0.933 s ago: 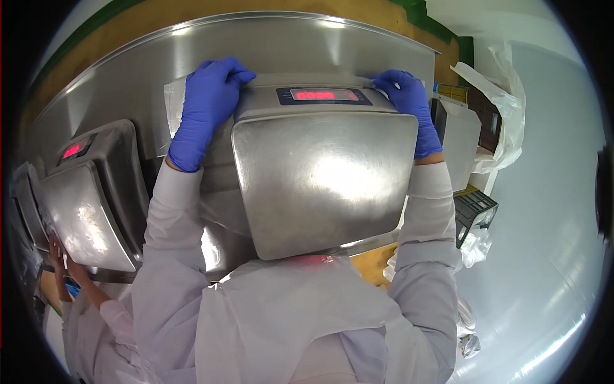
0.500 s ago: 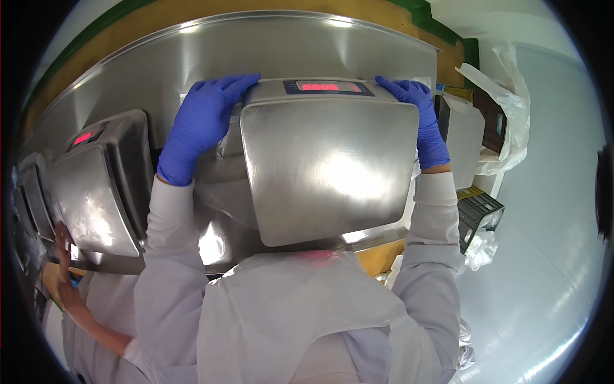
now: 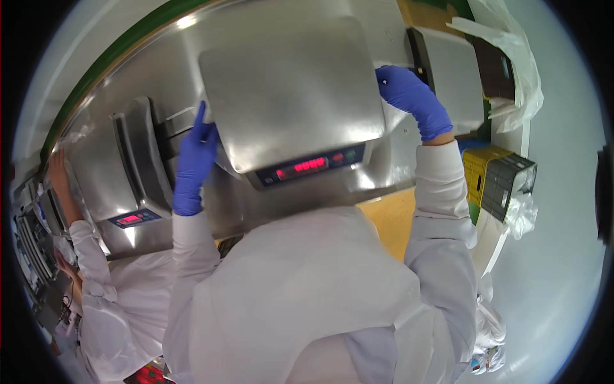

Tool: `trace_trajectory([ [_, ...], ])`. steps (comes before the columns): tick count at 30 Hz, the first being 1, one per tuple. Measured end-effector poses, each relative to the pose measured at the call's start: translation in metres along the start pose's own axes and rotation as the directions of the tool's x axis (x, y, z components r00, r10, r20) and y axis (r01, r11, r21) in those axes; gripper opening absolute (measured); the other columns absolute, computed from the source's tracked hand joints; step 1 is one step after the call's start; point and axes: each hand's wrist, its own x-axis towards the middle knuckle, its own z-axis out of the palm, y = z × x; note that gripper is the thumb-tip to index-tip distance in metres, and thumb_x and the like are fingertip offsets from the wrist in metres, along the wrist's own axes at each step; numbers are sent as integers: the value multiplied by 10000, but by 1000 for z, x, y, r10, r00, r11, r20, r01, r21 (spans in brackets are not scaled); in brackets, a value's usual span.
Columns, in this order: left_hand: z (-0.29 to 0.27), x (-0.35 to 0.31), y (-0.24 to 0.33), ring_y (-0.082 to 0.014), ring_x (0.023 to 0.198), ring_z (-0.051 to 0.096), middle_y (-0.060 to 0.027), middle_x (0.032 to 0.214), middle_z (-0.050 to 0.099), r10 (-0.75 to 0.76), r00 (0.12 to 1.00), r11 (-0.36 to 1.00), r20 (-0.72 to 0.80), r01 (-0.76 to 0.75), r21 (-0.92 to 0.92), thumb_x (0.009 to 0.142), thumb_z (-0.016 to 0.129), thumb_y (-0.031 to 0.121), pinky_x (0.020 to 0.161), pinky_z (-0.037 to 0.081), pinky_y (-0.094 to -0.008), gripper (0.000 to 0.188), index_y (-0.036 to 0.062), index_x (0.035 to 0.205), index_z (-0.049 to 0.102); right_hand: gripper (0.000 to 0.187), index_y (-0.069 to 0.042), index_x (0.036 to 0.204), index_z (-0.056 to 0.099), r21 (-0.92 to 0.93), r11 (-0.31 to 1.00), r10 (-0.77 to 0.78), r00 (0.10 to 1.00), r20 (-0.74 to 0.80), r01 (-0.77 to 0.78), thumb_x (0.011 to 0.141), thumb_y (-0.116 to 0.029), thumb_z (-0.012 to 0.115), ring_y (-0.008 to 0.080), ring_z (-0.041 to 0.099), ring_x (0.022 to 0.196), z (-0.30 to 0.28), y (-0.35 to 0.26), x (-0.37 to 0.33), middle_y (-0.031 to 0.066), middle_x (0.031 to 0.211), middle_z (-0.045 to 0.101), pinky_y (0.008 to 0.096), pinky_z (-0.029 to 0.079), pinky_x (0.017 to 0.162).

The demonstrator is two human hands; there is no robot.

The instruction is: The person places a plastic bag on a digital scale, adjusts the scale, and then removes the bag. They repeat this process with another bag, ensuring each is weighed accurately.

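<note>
A bench scale [image 3: 288,96] with a flat steel platform lies in front of me, its lit red display along the near edge. My right hand [image 3: 412,96], in a blue glove, grips the scale's right edge, fingertips partly hidden at the rim. At the left edge, my left hand [image 3: 197,163], also blue-gloved, holds the side with the index finger pointing up along it; its other fingers are partly hidden and slightly blurred.
A steel bench [image 3: 256,221] lies beneath. To the left, a co-worker's bare hand [image 3: 59,171] is at a second scale [image 3: 102,173]. At right are a grey-white panel [image 3: 451,77], white plastic sheeting [image 3: 527,77], and yellow [image 3: 476,169] and grey crates [image 3: 508,182].
The scale has turned round: its display was along the far edge and now faces me. My hands have moved from its far corners to its sides. The co-worker's scale has turned likewise.
</note>
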Motion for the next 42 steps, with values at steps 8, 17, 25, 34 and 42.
trace_trajectory([
  [8, 15, -83, 79, -140, 1037, 554, -89, 1143, 593, 255, 870, 875, -421, -393, -282, 906, 491, 7, 932, 416, -263, 286, -11, 1186, 547, 199, 2, 991, 664, 649, 760, 19, 999, 33, -36, 830, -100, 607, 148, 586, 855, 27, 30, -205, 59, 899, 642, 269, 452, 776],
  [17, 132, -140, 117, -113, 960, 583, -59, 1051, 626, 137, 837, 983, 530, -50, -175, 911, 541, 93, 869, 445, -245, 221, 32, 1115, 603, 370, 18, 1136, 595, 846, 477, 191, 967, 166, -239, 822, -162, 673, 200, 570, 1025, 175, 51, -259, 121, 1082, 628, 303, 423, 915],
  [25, 166, -174, 108, -140, 953, 600, -74, 1042, 633, 244, 855, 961, 459, -149, -234, 916, 545, 119, 849, 466, -258, 237, 44, 1134, 598, 416, 17, 1201, 510, 857, 506, 265, 928, -262, 98, 858, -175, 644, 195, 519, 1092, 271, 44, -209, 123, 1154, 571, 292, 400, 941],
  [34, 146, -208, 87, -158, 978, 602, -83, 1061, 628, 214, 948, 923, 234, -118, -365, 908, 553, 100, 859, 463, -279, 225, 51, 1123, 602, 212, -1, 1016, 607, 986, 93, 180, 972, -152, 137, 928, -179, 534, 107, 557, 658, 247, 27, -230, 62, 763, 607, 245, 462, 627],
  [42, 142, -221, 66, -162, 855, 626, -118, 952, 651, 244, 968, 895, 60, -201, -397, 896, 562, 123, 783, 493, -284, 219, 54, 1099, 607, 166, -35, 932, 642, 992, 118, 329, 944, 7, -48, 892, -174, 560, 51, 414, 459, 208, 3, -241, -3, 582, 482, 204, 295, 375],
])
